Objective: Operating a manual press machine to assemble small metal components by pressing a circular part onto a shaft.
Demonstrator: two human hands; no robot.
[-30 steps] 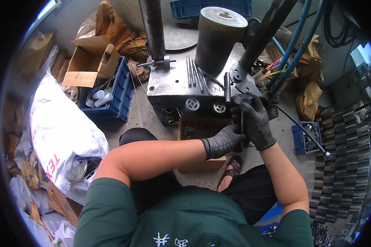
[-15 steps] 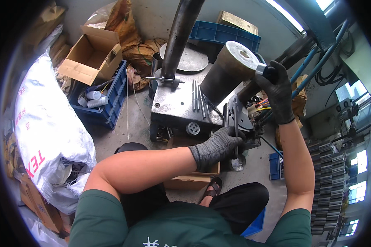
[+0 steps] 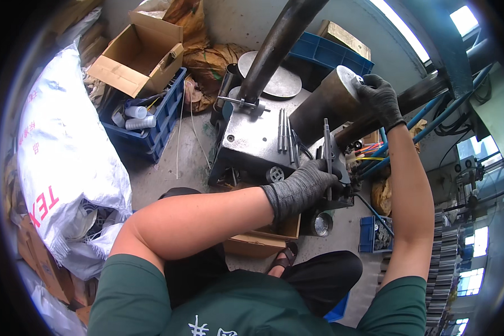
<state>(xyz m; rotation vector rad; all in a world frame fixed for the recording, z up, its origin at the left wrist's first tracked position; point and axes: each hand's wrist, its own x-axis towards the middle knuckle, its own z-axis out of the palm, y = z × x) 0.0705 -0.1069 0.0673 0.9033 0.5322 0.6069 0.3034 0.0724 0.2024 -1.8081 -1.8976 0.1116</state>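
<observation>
My left hand (image 3: pixel 311 182), in a grey knitted glove, is closed round a slim metal rod (image 3: pixel 327 148) with a narrower upper end. It holds the rod upright beside the metal plate of a machine. My right hand (image 3: pixel 379 99), gloved too, is at the upper end face of a thick, tilted metal cylinder (image 3: pixel 331 101). Its fingers are curled, and what they grip is mostly hidden. Several similar rods (image 3: pixel 285 133) lie side by side on the machine's metal top (image 3: pixel 249 131), between the cylinder and a dark upright post (image 3: pixel 280 47).
A blue crate (image 3: pixel 159 131) with white plastic pieces stands left, below an open cardboard box (image 3: pixel 123 61). Nearer is a large white sack (image 3: pixel 67 151). A cardboard box (image 3: pixel 252 246) sits under the machine. Blue pipes (image 3: pixel 425 115) and coloured wires (image 3: pixel 369 150) run at the right.
My right hand has lowered onto the cylinder's end, and the silvery piece it held up is mostly out of sight. The left hand keeps the rod upright. The whole view has shifted.
</observation>
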